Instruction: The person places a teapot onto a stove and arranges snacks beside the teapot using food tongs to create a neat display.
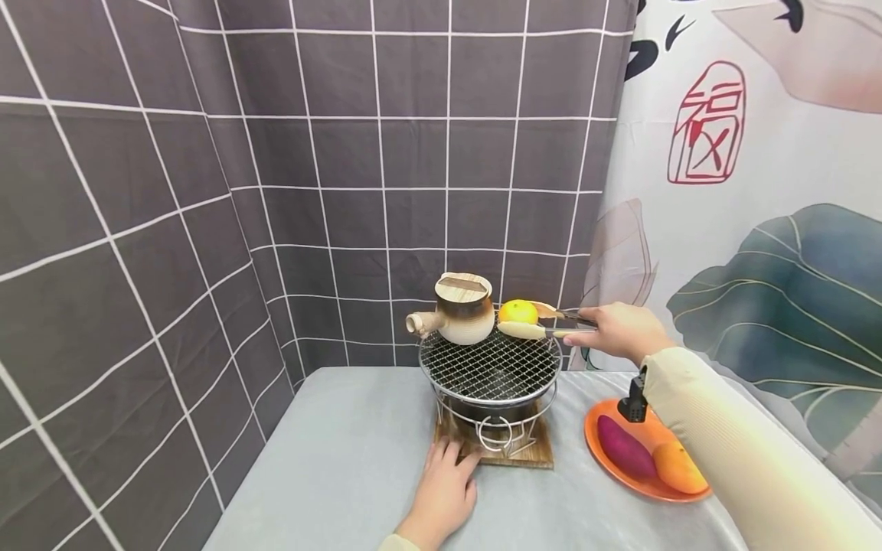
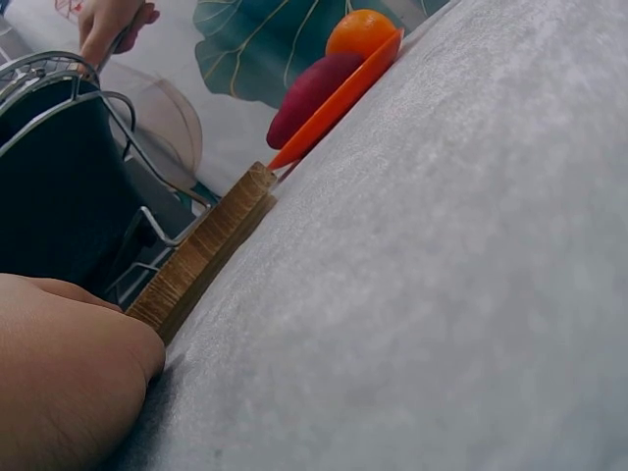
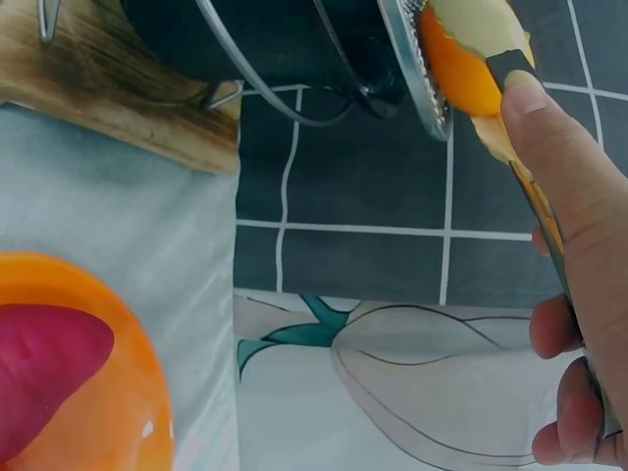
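My right hand (image 1: 630, 330) grips a pair of tongs (image 1: 575, 317), its thumb pressed along one arm. Between the pale, broad tong tips is a mandarin (image 1: 518, 311), at the back right of the round wire grill rack (image 1: 492, 375). A clay teapot (image 1: 467, 321) with a wooden lid and a side handle stands on the rack, just left of the mandarin. My left hand (image 1: 444, 486) rests at the front left edge of the wooden board (image 1: 534, 453) under the stove, fingers extended over it. In the left wrist view, that hand (image 2: 74, 378) lies against the board's edge.
To the right, an orange plate (image 1: 594, 440) holds a purple sweet potato (image 1: 625, 448) and another mandarin (image 1: 678, 467), below my right forearm. The dark stove (image 3: 186, 44) sits in a wire stand on the board. A grid-patterned curtain (image 1: 413, 153) hangs close behind the grill.
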Available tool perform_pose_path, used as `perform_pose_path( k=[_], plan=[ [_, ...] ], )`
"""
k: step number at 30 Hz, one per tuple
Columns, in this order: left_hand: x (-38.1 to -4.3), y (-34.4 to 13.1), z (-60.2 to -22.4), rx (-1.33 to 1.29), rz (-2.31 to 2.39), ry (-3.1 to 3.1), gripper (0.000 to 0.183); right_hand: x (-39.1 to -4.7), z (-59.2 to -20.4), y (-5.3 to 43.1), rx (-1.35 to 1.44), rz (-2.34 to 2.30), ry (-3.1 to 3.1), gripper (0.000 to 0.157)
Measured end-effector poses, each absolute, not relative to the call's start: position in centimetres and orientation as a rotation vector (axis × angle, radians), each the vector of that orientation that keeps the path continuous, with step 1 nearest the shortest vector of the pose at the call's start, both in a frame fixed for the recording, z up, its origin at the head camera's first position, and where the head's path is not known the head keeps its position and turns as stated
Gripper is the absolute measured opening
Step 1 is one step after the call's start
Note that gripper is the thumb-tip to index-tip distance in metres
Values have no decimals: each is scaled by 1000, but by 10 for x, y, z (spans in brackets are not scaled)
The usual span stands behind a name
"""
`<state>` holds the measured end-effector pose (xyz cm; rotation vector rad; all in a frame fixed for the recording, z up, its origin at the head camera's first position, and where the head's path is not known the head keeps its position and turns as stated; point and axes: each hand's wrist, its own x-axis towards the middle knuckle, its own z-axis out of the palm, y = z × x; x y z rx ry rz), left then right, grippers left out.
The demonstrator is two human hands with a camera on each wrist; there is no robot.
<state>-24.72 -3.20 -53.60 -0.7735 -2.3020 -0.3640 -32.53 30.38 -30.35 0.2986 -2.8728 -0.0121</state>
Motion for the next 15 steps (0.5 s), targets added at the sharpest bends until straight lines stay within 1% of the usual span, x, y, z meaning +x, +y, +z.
perform_pose_path(
  k=[6,15],
  plan=[
    [-248,-33,-536,-773,-363,-2317,48,-324,-303,304,302,-36,-2860,92],
    [-248,-32,-536,-775,-364,-2312,48,-321,-301,304,295,-48,-2861,94]
  ],
)
